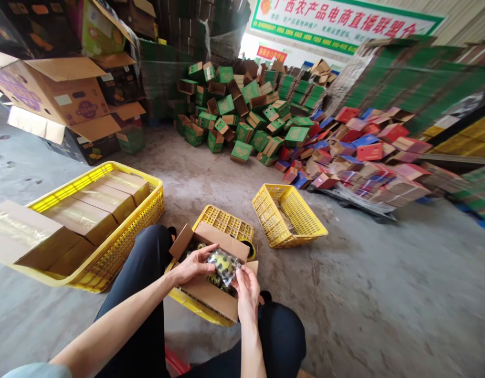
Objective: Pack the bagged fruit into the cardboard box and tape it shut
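Between my two hands is a clear plastic packet (224, 265) with something yellow-green and dark spots inside; I cannot make out its exact contents. My left hand (196, 265) grips its left edge between thumb and fingers. On the lower right corner, my right hand (246, 283) pinches the plastic. Both hands are above an open cardboard box (209, 295) whose flaps stand out to the sides. More packets (214, 280) of the same look lie in the box, partly hidden by my hands. The box rests on an upturned yellow plastic crate (222, 223) between my knees.
To my left, a long yellow crate (104, 257) holds several taped cartons (103, 202). A smaller yellow basket (290, 215) stands ahead to the right. A tape roll (249, 250) is beside the box. Farther off are heaps of green boxes (242, 151) and red boxes (369, 151).
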A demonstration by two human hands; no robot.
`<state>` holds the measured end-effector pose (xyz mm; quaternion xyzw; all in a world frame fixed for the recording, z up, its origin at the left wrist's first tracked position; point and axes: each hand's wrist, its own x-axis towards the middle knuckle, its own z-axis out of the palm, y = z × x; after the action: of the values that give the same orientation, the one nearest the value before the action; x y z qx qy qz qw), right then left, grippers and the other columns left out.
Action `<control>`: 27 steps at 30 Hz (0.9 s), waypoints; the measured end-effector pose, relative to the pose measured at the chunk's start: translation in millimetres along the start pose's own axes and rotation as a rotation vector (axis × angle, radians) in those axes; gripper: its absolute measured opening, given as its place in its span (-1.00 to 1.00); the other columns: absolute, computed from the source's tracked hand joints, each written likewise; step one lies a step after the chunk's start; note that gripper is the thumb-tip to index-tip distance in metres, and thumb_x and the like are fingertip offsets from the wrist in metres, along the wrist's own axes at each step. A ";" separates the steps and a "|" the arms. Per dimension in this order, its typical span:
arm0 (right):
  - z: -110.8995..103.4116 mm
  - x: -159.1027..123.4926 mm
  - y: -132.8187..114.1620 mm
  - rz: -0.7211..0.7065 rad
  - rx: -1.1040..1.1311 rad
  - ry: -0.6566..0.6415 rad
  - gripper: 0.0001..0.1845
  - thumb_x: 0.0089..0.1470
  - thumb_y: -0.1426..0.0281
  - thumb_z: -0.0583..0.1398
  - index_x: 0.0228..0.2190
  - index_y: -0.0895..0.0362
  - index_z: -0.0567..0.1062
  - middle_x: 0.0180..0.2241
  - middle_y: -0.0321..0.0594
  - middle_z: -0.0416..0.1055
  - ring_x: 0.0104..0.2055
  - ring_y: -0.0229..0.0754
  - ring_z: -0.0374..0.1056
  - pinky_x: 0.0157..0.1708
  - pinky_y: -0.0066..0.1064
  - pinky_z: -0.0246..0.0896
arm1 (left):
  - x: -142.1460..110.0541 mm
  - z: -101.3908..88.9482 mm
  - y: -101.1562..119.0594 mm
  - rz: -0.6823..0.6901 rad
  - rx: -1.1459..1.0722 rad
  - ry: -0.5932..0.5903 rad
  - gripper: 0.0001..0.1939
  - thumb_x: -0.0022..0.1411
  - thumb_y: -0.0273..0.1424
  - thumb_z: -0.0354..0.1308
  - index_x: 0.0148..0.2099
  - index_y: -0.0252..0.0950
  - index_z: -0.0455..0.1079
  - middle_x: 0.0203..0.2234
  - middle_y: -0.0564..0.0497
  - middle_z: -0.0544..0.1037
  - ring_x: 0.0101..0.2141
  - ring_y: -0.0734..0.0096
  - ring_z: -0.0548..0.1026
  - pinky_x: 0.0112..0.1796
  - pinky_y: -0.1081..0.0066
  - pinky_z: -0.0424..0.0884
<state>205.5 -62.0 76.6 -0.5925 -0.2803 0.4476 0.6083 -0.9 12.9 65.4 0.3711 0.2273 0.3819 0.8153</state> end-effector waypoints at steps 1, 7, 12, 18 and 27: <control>0.3 -0.3 -0.5 -0.014 -0.006 -0.018 -0.42 -0.02 0.00 0.43 -0.06 0.08 0.59 -0.10 -0.03 0.66 -0.16 0.07 0.60 -0.34 -0.26 0.56 | -0.2 0.1 0.4 -0.004 -0.012 0.023 -0.05 0.07 -0.35 0.56 0.44 -0.16 0.25 0.08 -0.15 0.57 0.01 0.15 0.57 0.07 0.20 0.43; 6.5 -6.9 -9.8 -0.217 -0.257 -0.115 -0.26 0.03 0.05 0.39 0.22 -0.04 0.50 0.37 -0.04 0.29 0.15 0.13 0.48 -0.11 -0.17 0.59 | 0.6 1.1 5.5 -0.037 -0.039 0.217 -0.28 0.00 -0.21 0.59 0.16 -0.26 0.44 0.02 -0.17 0.60 -0.09 0.21 0.62 -0.05 0.27 0.52; 5.0 -2.9 -12.3 -0.378 -0.407 -0.201 -0.58 0.15 0.07 0.31 -0.04 -0.02 0.71 0.16 -0.10 0.55 0.27 0.11 0.40 0.28 -0.05 0.31 | -2.2 2.1 7.1 -0.113 -0.031 0.181 -0.31 0.08 -0.09 0.53 0.16 -0.28 0.44 -0.05 -0.21 0.62 -0.21 0.24 0.67 -0.07 0.24 0.55; -3.7 3.8 -7.2 -0.247 -0.385 0.111 -0.42 -0.03 -0.12 0.36 -0.23 0.11 0.76 -0.11 0.02 0.69 0.07 0.21 0.54 0.14 -0.06 0.42 | -2.6 -0.9 4.0 -0.161 0.024 0.069 -0.05 0.08 -0.15 0.53 0.43 -0.25 0.24 -0.15 -0.18 0.66 -0.19 0.20 0.66 -0.06 0.22 0.51; 4.1 -2.2 -10.5 -0.118 -0.326 0.125 -0.38 -0.15 -0.18 0.38 -0.35 0.12 0.72 -0.26 0.00 0.70 -0.19 0.16 0.62 -0.11 -0.16 0.53 | 0.5 -5.9 5.8 -0.036 0.327 0.141 -0.36 0.11 -0.07 0.48 0.13 -0.35 0.59 -0.16 -0.12 0.67 -0.20 0.22 0.58 -0.15 0.37 0.42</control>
<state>203.2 -60.9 87.8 -0.6925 -0.3449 0.3219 0.5458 -7.1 18.3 66.2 0.4668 0.3495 0.3504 0.7329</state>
